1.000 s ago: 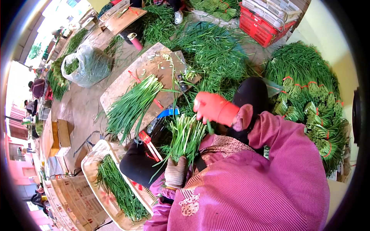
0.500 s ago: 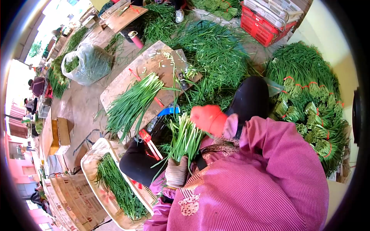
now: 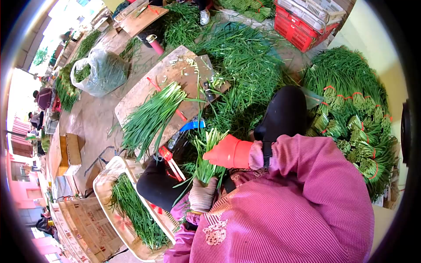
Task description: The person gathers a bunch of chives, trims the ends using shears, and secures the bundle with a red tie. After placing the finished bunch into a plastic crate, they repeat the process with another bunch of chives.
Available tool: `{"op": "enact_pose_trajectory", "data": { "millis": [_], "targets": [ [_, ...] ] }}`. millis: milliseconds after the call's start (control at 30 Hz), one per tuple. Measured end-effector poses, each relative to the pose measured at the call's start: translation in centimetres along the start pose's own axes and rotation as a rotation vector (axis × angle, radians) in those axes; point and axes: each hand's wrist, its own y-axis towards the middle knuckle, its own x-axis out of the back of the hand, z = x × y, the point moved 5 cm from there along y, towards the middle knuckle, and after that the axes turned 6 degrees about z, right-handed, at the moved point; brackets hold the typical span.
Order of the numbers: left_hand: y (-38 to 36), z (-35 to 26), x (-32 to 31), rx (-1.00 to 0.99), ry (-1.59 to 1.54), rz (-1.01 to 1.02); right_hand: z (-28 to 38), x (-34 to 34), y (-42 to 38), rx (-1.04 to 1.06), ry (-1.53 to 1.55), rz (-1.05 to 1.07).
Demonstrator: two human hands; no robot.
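Observation:
My left hand (image 3: 202, 195), in a grey striped knit glove, is closed around the lower part of a bunch of garlic chives (image 3: 203, 172) at my lap. The bunch stands with its pale cut ends pointing away from me. My right hand (image 3: 229, 152), in an orange-red rubber glove, lies across the bunch above the left, its fingers closed on the stalks; the fingertips are partly hidden. Just beyond, another bunch of chives (image 3: 151, 116) lies on a wooden board (image 3: 131, 98), beside a red band (image 3: 180, 115).
A beige crate (image 3: 100, 186) holding chives stands at my left. Tied bundles (image 3: 351, 109) are stacked at the right, and a loose heap (image 3: 243, 65) lies ahead. Farther off are a plastic bag (image 3: 103, 72), a pink bottle (image 3: 155, 45) and a red crate (image 3: 296, 33).
My right hand has moved left and slightly down, from beside the pale ends onto the bunch. The left hand keeps its hold in about the same place.

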Motion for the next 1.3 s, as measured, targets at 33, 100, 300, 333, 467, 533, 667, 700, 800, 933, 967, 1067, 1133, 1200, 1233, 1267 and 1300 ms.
{"op": "enact_pose_trajectory", "data": {
  "millis": [33,100,300,333,467,533,667,700,800,933,967,1067,1133,1200,1233,1267,1300],
  "targets": [
    [-0.3,-0.6,0.3,0.015,0.052,0.001,0.2,-0.4,0.1,0.055,-0.03,-0.017],
    [-0.2,-0.7,-0.1,-0.053,-0.056,0.053,-0.4,0.4,0.2,-0.006,-0.075,-0.071],
    [-0.3,-1.0,0.2,0.007,-0.009,0.067,-8.5,6.5,-0.5,-0.459,-0.33,-0.425],
    [1.1,2.0,-1.3,-0.014,-0.14,0.063,-10.0,8.3,-1.3,-0.555,-0.349,-0.448],
    [1.6,2.4,-1.9,-0.177,-0.729,0.115,-11.5,11.9,-4.3,-0.462,-0.754,-0.764],
    [1.3,1.7,-1.8,-0.125,-0.905,0.127,-9.3,12.0,-4.2,-0.538,-0.436,-0.587],
    [0.6,1.4,-1.2,0.03,-0.889,0.134,-6.1,6.7,-2.9,-0.513,0.228,-0.188],
    [0.7,1.9,-1.2,0.031,-0.885,0.135,-5.8,5.2,-2.3,-0.564,0.392,-0.059],
    [1.7,3.7,-1.4,-0.065,-0.675,-0.035,-4.4,3.4,-2.4,-0.729,0.735,0.239],
    [0.2,0.5,-1.2,-0.146,-1.01,0.2,-5.5,-1.7,-1.5,-0.694,1.011,0.282],
    [-0.5,-0.8,-1.0,-0.13,-1.029,0.231,-5.5,-1.6,-1.2,-0.694,1.01,0.282],
    [1.2,2.2,-2.4,-0.147,-0.643,0.24,-5.1,-1.2,-0.5,-0.646,1.166,0.27],
    [1.9,3.1,-2.8,-0.139,-0.587,0.217,-4.7,-0.8,-0.8,-0.61,1.23,0.211],
    [1.6,2.2,-2.5,-0.079,-0.624,0.215,-5.1,-1.0,-0.8,-0.558,1.331,0.086],
    [1.3,1.5,-2.4,-0.081,-0.626,0.215,-5.4,-1.0,-0.9,-0.557,1.329,0.086],
    [1.0,1.2,-2.3,-0.055,-0.807,0.215,-6.0,-0.2,-0.9,-0.573,1.325,-0.007],
    [0.9,1.2,-2.4,-0.027,-0.989,0.215,-6.7,0.5,-1.0,-0.589,1.32,-0.1]
  ]
}}
